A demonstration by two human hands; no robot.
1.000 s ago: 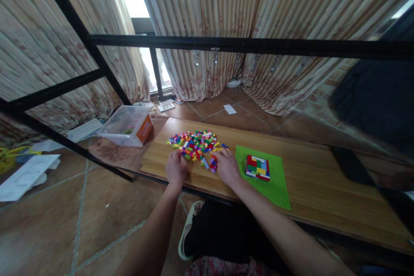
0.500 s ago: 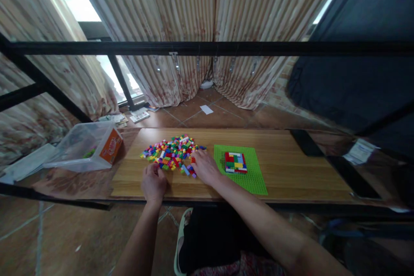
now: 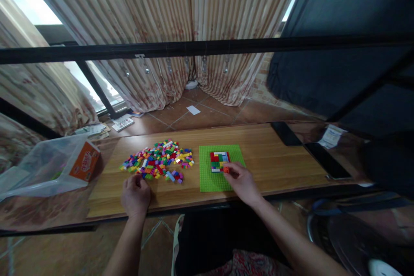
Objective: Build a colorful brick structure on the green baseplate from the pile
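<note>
My right hand (image 3: 242, 182) pinches a small orange-red toy brick (image 3: 226, 170) between thumb and fingers. It is over the near right part of a green studded baseplate (image 3: 205, 183), at the edge of a low multicoloured brick build (image 3: 217, 157). Whether the held brick touches the build I cannot tell. Resting on the board's near left side, my left hand (image 3: 136, 196) has its fingers curled closed, and what they hold, if anything, is hidden. Just beyond its knuckles spreads a loose pile of small coloured bricks (image 3: 158, 157).
Everything lies on a wooden board (image 3: 258, 146). A clear plastic box (image 3: 42, 164) with an orange label stands to the left. Two dark phones (image 3: 286, 133) and a white packet (image 3: 331, 136) lie at the right. A black bar (image 3: 168, 49) crosses beyond the board.
My right hand has moved right from the brick pile to the build, carrying the orange-red brick. My left hand stays curled by the pile. The camera view has shifted to the right.
</note>
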